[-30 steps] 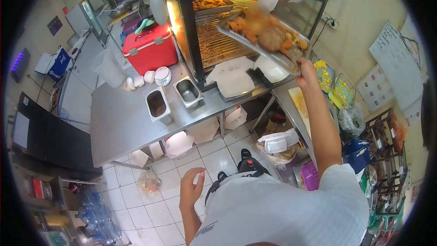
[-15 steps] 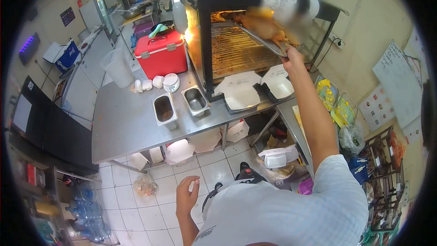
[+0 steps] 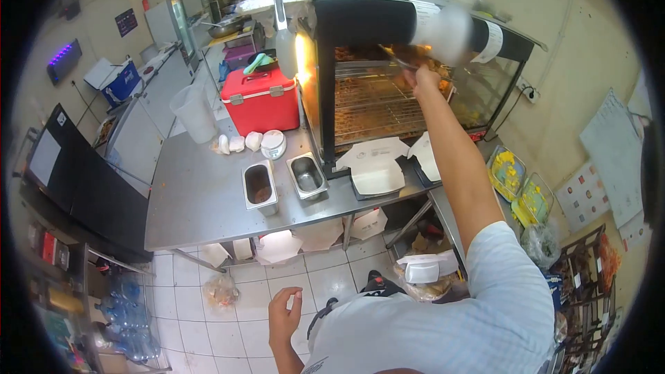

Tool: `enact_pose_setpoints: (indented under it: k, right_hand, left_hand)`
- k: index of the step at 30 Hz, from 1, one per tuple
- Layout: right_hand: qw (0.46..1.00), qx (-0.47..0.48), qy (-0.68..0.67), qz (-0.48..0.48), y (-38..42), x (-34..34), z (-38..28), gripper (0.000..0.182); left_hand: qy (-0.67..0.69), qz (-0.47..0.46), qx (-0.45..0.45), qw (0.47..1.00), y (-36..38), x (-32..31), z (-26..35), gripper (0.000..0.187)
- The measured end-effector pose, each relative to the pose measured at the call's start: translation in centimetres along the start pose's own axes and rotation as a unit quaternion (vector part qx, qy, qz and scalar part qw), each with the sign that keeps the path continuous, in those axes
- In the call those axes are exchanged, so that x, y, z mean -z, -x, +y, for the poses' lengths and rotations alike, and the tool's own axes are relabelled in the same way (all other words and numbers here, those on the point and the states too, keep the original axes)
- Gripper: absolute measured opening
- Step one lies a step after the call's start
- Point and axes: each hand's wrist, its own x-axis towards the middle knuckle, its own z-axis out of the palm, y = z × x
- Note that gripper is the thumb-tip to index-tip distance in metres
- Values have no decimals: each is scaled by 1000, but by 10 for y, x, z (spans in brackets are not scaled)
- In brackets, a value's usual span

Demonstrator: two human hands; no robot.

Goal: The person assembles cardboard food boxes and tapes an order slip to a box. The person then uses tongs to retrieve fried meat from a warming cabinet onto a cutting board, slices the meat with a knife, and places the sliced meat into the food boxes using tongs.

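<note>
My right hand (image 3: 424,82) reaches up into the lit food warming cabinet (image 3: 322,83) and grips the near edge of a metal tray (image 3: 403,57). The tray sits high in the opening, and much of it is hidden by my hand, the shade and blur. Wire racks (image 3: 377,100) fill the cabinet below it. My left hand (image 3: 284,312) hangs over the tiled floor, fingers loosely bent and apart, holding nothing. Below the cabinet opening stand two open cardboard food boxes, one in full view (image 3: 377,173) and the other (image 3: 426,156) partly behind my right forearm.
Two steel pans, one with brown residue (image 3: 259,190) and one shiny (image 3: 307,174), stand on the steel counter (image 3: 187,197). A red cooler (image 3: 260,100), a white tub (image 3: 194,114) and a small scale (image 3: 273,144) are behind them. Wire baskets (image 3: 508,170) lie at right; a plastic bag (image 3: 220,291) lies below.
My right hand has pushed the tray of food from in front of the cabinet into its upper part. The view has shifted slightly. My left hand has hardly moved.
</note>
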Motion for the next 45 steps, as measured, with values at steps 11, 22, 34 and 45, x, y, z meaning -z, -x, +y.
enact_pose_setpoints:
  k: [11, 22, 34, 45]
  right_hand:
    - [997, 13, 47, 61, -88, -7, 16, 10]
    - [669, 461, 433, -390, 197, 107, 160, 50]
    - [779, -222, 361, -461, 348, 238, 316, 68]
    - [666, -82, 477, -567, 277, 294, 280, 62]
  left_hand:
    - [8, 52, 79, 995, 12, -3, 16, 17]
    - [238, -56, 140, 959, -17, -28, -41, 34]
    - [303, 47, -162, 938, -61, 9, 67, 81]
    - [48, 31, 551, 833, 235, -56, -366, 86]
